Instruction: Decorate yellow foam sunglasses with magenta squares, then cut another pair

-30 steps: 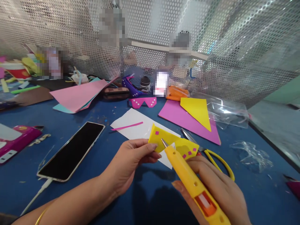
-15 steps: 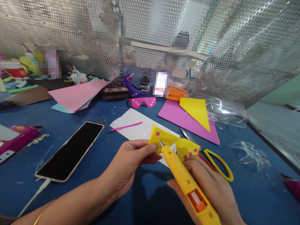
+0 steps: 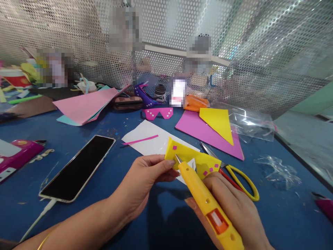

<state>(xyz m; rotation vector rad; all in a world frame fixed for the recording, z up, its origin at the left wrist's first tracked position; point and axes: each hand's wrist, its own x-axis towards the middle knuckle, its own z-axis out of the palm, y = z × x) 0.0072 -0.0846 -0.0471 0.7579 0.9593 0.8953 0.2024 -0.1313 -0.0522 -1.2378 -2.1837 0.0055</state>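
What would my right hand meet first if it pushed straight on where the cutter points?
The cutter in the right hand would meet the yellow paper cutout pinched by the left hand; its tip seems on it, though depth is unclear.

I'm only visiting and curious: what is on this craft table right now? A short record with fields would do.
Left: the left hand pinches the yellow paper cut-out with small pink squares at its left end
Right: the right hand grips the yellow plastic utility knife, blade tip at the cut-out
Beneath: white paper sheet on the blue tabletop
Right of hands: yellow-handled scissors
Left of hands: black smartphone, screen dark, cable attached
Further back: pink paper glasses; yellow paper triangle on a magenta paper sheet
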